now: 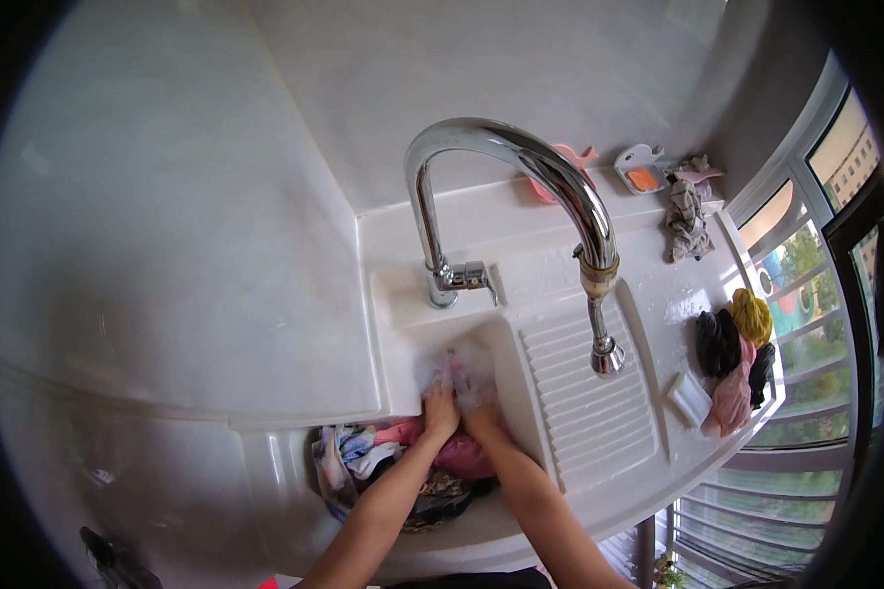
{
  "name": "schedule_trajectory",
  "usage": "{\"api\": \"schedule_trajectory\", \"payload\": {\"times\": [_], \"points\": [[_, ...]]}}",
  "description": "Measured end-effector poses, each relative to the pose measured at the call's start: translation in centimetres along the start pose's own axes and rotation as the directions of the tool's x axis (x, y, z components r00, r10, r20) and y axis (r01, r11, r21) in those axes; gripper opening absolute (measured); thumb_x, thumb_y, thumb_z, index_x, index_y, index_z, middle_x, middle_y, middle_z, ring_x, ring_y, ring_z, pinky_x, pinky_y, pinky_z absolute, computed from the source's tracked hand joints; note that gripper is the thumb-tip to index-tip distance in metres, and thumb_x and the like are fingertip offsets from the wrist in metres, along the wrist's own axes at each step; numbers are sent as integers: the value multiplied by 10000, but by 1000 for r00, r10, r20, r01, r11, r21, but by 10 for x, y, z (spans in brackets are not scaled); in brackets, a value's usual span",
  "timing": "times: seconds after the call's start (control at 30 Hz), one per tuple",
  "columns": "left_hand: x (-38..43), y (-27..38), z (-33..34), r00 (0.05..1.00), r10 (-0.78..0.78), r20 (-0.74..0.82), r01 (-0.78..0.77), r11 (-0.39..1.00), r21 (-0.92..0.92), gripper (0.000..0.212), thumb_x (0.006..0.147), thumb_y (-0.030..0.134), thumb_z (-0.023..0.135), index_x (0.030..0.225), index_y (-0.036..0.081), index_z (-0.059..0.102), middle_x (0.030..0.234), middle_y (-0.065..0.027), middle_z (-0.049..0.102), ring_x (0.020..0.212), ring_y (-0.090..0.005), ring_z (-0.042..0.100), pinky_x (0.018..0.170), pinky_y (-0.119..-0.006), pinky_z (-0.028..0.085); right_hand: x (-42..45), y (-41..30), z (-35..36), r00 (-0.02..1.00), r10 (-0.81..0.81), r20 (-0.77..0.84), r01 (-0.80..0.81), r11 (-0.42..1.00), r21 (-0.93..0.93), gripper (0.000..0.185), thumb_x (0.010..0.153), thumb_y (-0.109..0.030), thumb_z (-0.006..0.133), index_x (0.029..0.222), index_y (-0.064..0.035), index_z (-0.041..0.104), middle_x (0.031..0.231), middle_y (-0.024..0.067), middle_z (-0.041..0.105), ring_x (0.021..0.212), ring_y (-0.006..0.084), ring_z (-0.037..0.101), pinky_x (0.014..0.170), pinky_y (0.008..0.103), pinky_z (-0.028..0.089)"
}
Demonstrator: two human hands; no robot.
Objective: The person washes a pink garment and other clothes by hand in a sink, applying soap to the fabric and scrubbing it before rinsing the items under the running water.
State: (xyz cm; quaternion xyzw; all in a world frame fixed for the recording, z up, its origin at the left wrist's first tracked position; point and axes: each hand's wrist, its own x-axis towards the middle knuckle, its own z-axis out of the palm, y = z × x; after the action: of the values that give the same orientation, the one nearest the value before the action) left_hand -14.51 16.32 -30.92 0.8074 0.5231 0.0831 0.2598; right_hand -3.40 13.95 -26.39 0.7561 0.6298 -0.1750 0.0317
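Note:
In the white laundry sink [519,353], my left hand [440,411] and my right hand [480,418] are close together, wrists nearly side by side. Their fingers reach into cloudy, soapy water over pink cloth [453,364]; suds and blur hide the fingertips and any grip. Beneath my wrists lies a heap of mixed clothes [368,460], with a dark pink piece [465,456] among them. A chrome gooseneck faucet [512,136] arches above, its spray head [607,358] over the ribbed washboard [597,405] right of the basin. No running water shows.
On the right counter lie a white soap bar [689,399], bunched black cloth [717,342], yellow cloth [751,316] and pink cloth [733,401]. A grey rag [686,221] hangs at the back ledge, near a whale-shaped dish with orange soap [642,180]. A pink dish [541,193] stands behind the faucet.

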Motion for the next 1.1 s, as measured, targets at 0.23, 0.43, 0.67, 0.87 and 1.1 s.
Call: {"api": "schedule_trajectory", "payload": {"times": [0.23, 0.43, 0.67, 0.87, 1.1], "points": [[3, 2, 8, 831, -520, 199, 205, -46, -978, 531, 917, 299, 546, 1348, 18, 413, 1302, -113, 494, 1150, -231, 492, 988, -346, 392, -4, -29, -15, 898, 436, 62, -378, 690, 618, 535, 860, -262, 537, 1330, -56, 385, 1235, 224, 535, 1122, 374, 534, 931, 479, 437], [6, 5, -35, 850, 321, 417, 521, -624, -582, 467, 898, 380, 566, 1231, 54, 525, 1144, -103, 595, 1024, -248, 575, 890, -362, 478, -73, -72, -77, 977, 135, -166, 5, 758, 652, 280, 809, -322, 617, 979, -104, 570, 752, 160, 673, 679, 385, 650, 655, 491, 516], [8, 51, -48, 830, -294, 474, 411, -253, -876, 262, 899, 192, 573, 1122, 56, 590, 1054, -82, 626, 942, -212, 602, 834, -326, 498, -3, -3, -49, 817, 471, -333, -74, 658, 749, 179, 869, -226, 579, 939, -61, 579, 761, 175, 642, 716, 367, 635, 672, 467, 503], [0, 38, -26, 928, -81, -363, 8, 980, -199, 297, 890, 91, 506, 1165, -5, 560, 1069, -174, 582, 1011, -343, 552, 881, -408, 454, -22, 6, 17, 811, 9, -584, 85, 987, 133, 550, 839, -123, 482, 1383, -140, 405, 1260, 161, 489, 1112, 312, 505, 897, 415, 430], [2, 28, -7, 985, -143, 98, 130, 983, 133, 301, 840, 92, 491, 1116, 15, 586, 1138, -226, 547, 1066, -373, 515, 913, -449, 420, -11, 9, 53, 986, 75, -149, -56, 991, 125, 505, 833, -158, 526, 1327, -119, 427, 1271, 182, 497, 1108, 322, 511, 869, 419, 429]]}}
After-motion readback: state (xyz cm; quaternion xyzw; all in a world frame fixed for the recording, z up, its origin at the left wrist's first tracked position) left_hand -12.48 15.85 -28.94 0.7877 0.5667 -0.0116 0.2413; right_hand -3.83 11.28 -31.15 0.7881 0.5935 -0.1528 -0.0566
